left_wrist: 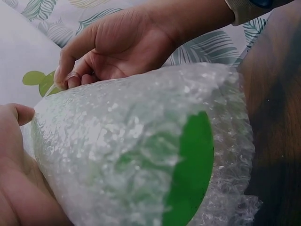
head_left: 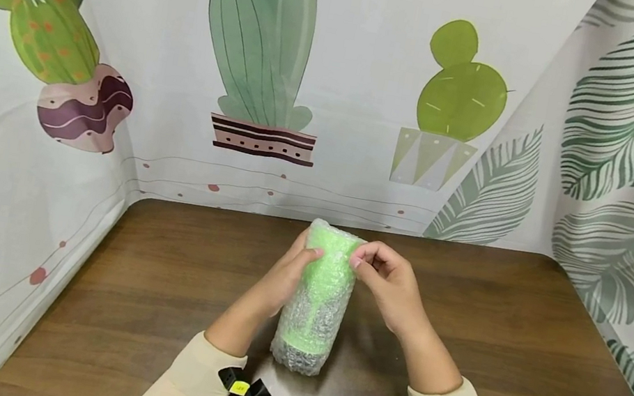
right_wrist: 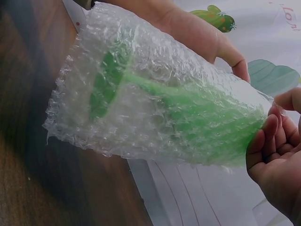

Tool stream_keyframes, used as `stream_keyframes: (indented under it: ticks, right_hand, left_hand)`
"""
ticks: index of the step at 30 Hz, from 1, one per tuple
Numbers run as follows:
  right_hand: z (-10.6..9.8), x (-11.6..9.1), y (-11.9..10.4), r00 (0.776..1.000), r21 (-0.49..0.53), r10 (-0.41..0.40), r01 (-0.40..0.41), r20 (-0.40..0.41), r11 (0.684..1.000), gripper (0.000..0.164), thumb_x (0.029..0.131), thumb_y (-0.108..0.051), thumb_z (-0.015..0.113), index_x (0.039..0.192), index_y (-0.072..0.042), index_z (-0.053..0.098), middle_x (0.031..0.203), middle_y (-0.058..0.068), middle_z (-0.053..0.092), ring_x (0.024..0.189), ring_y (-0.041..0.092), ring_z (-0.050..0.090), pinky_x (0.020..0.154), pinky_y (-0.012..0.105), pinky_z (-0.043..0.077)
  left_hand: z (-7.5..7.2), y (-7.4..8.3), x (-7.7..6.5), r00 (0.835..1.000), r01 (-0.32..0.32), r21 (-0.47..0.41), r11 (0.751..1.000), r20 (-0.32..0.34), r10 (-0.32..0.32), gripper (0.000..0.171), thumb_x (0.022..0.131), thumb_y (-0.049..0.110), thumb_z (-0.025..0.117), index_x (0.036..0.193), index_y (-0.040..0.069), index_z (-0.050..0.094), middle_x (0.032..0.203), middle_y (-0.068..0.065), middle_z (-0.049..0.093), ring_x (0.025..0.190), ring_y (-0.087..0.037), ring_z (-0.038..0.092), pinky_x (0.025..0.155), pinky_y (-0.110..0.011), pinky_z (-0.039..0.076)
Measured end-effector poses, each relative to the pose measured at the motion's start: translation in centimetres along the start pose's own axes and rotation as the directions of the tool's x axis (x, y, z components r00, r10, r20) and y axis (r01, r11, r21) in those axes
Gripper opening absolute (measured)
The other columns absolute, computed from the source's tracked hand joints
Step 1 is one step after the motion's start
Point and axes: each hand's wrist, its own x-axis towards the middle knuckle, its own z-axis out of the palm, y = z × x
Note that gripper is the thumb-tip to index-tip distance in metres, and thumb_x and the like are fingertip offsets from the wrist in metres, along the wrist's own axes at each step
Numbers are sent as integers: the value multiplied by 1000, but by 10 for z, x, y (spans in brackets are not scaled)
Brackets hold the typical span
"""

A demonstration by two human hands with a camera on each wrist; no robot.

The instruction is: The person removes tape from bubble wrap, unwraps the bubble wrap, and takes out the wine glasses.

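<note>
A green stemmed goblet (right_wrist: 202, 117) shows through a sleeve of clear bubble wrap (head_left: 316, 304), its bowl at the far end and its round foot (left_wrist: 195, 165) toward the person. My left hand (head_left: 284, 276) grips the wrapped goblet along its left side, thumb on the front near the bowl. At the upper right edge, my right hand (head_left: 393, 286) pinches a bit of the bubble wrap between thumb and forefinger. In the right wrist view a small flap of wrap stands out at those fingertips. The bundle tilts, with its bowl end away from the person.
Beneath the hands lies a dark brown wooden table (head_left: 185, 260). A white cloth (head_left: 367, 58) printed with cacti and leaves hangs behind and along both sides. Each cream sleeve bears a small black wrist camera (head_left: 247, 387).
</note>
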Motion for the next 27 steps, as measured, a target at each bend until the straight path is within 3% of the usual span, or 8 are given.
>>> stream_keyframes:
  ticks: [3,9,16,23,27]
  right_hand:
    - [0,1,0,1000,8,1,-1,5,1000,2,95,2,61,94,3,63,88,-8,60,82,6,55,73,20,48]
    - [-1,0,1,1000,16,9,-9,10,1000,3,95,2,61,93,1,63,87,-8,59,81,6,54,72,20,48]
    - [-2,0,0,1000,54,12,-13,23,998,5,95,3,60,93,0,63,86,-7,59,80,7,54,73,22,50]
    - [-2,-1,-1,999,85,-2,-1,33,996,12,95,3,60,92,-8,64,85,-7,59,79,6,54,72,21,49]
    - [-3,-1,-1,999,100,-9,5,38,995,15,95,3,60,92,-11,64,85,-7,59,79,6,54,72,20,49]
  left_hand:
    - [0,0,0,1000,4,10,1000,-10,-4,69,104,35,36,163,26,1,166,-10,20,127,-33,46,109,-49,41]
    - [0,0,1,1000,-2,7,1000,-10,2,69,104,35,36,163,24,2,166,-10,18,130,-33,43,112,-50,37]
    - [-1,-3,1,1000,-5,18,1000,-17,6,67,104,36,35,163,23,6,161,-13,28,124,-30,48,102,-39,45]
    - [-1,-3,1,1000,-23,7,1000,-7,23,68,104,34,35,163,20,4,165,-13,20,134,-33,41,112,-49,38]
    - [0,-3,1,1000,-22,7,1000,-12,22,70,104,36,37,163,23,2,167,-11,16,135,-32,40,113,-49,36]
